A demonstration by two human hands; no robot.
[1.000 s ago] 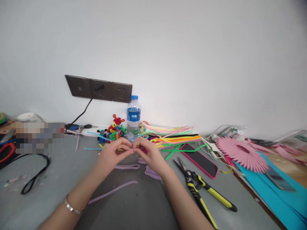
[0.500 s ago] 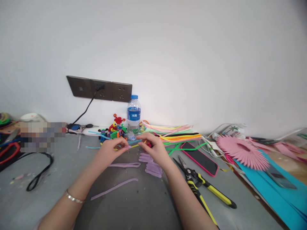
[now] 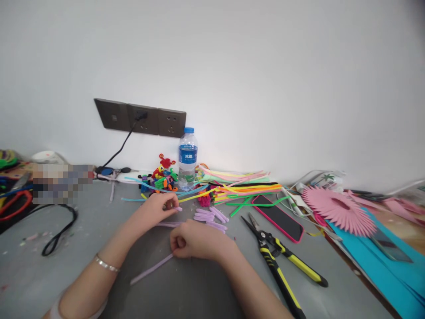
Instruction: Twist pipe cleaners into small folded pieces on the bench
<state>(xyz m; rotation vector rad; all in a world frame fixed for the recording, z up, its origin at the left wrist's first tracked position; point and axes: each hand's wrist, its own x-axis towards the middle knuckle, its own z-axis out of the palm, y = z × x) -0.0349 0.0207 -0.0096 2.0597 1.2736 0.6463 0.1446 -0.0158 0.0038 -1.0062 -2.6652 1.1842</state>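
My left hand pinches a small purple piece between thumb and fingertips, above the grey table. Nearer to me, my right hand is closed on the upper end of a long purple pipe cleaner that lies slanting on the table. A folded purple pipe cleaner lies between the hands, partly hidden. Several short purple pieces lie just beyond my right hand. Behind them is a bundle of coloured pipe cleaners.
A water bottle stands by the wall beside small colourful figures. Black-yellow pruners and a pink-edged phone lie right. Further right is a pink paper fan on blue sheets. A black cable loops at left.
My right hand has moved down and toward me from beside my left hand, onto the long purple pipe cleaner. More of the short purple pieces now show. The view has shifted slightly.
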